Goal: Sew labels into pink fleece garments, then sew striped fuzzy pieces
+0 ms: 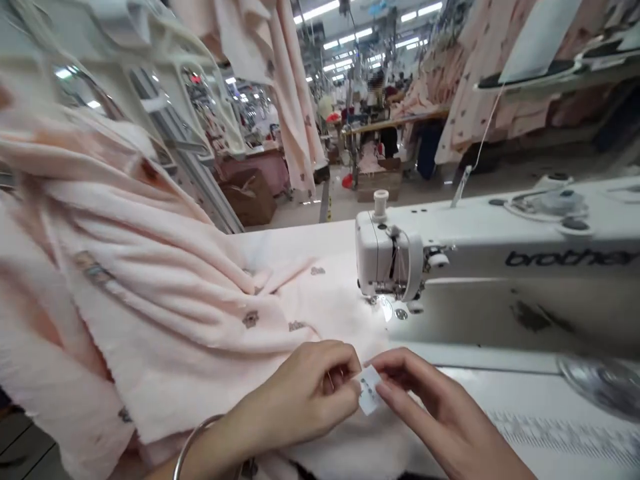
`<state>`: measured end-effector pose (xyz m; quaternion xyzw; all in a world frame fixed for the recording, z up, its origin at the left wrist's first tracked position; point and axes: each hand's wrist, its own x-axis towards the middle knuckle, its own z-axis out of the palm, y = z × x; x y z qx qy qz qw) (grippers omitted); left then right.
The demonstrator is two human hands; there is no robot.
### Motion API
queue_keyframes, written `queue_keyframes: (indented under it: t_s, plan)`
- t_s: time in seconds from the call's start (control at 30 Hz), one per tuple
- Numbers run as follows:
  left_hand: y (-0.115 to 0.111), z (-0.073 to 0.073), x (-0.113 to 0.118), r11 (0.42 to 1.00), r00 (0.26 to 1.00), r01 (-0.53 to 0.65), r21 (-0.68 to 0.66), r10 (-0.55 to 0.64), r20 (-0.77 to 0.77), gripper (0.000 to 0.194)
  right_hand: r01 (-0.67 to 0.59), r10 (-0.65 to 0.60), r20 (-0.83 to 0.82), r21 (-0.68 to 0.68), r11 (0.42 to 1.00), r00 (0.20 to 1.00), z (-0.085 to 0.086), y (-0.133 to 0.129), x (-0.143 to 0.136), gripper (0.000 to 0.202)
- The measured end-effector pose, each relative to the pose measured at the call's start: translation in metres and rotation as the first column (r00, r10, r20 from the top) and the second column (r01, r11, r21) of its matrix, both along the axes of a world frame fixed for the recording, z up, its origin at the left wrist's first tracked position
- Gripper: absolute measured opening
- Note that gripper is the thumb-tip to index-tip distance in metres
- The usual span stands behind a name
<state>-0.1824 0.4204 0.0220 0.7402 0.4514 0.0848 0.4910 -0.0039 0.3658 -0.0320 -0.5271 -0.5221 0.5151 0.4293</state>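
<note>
Between my two hands is a small white label [369, 390] with dark print on it. My left hand [315, 387] pinches its left edge between thumb and fingers. On its right edge, the thumb and fingertips of my right hand [430, 407] close on it too. Under and beside both hands spreads soft pink fabric [200, 320] with small grey motifs, draped from the left onto the machine bed. Just beyond the hands stands a white sewing machine [383, 260], its needle area lit, with part of the fabric lying close by its presser foot.
A metal rack with pale hangers [185, 167] holds the fabric at the left. Pink pieces [295, 93] hang ahead. A thread cone [533, 47] stands at the upper right, its thread running down to the machine. A cardboard box [250, 197] sits on the floor behind.
</note>
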Motion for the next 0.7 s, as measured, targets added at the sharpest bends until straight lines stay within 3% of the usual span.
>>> queue_keyframes:
  t_s: [0.07,0.13,0.27,0.4,0.5,0.6,0.7]
  plan:
    - [-0.002,-0.009,-0.002,0.999,0.999,-0.03,0.026,0.029,0.026,0.012,-0.067,0.066,-0.035,-0.022,0.997,0.997,0.002,0.009,-0.008,0.028]
    - [-0.002,-0.018,-0.004,0.988,0.982,-0.139,-0.071,0.146,0.121,0.017,-0.034,0.032,-0.065,-0.03,0.999,0.997,-0.005,0.014,-0.013,0.029]
    - [-0.004,-0.035,-0.005,0.876,0.868,-0.303,-0.376,0.416,0.27,0.024,0.064,-0.064,-0.105,0.0,0.998,0.992,-0.018,0.014,-0.02,0.025]
    - [-0.006,-0.047,-0.003,0.803,0.807,-0.349,-0.483,0.52,0.281,0.032,0.096,-0.094,-0.09,0.022,0.995,0.991,-0.019,0.013,-0.024,0.024]
    - [-0.006,-0.046,-0.004,0.8,0.817,-0.351,-0.486,0.516,0.259,0.031,0.117,-0.115,-0.085,0.023,0.993,0.99,-0.018,0.011,-0.023,0.025]
    - [0.002,-0.029,-0.003,0.853,0.868,-0.338,-0.398,0.446,0.218,0.025,0.154,-0.155,0.015,0.053,0.987,0.988,-0.027,0.005,-0.018,0.02]
    - [0.021,-0.011,0.006,0.933,0.924,-0.326,-0.154,0.349,0.154,0.019,0.186,-0.272,0.267,0.308,0.933,0.924,-0.048,-0.002,-0.01,0.014]
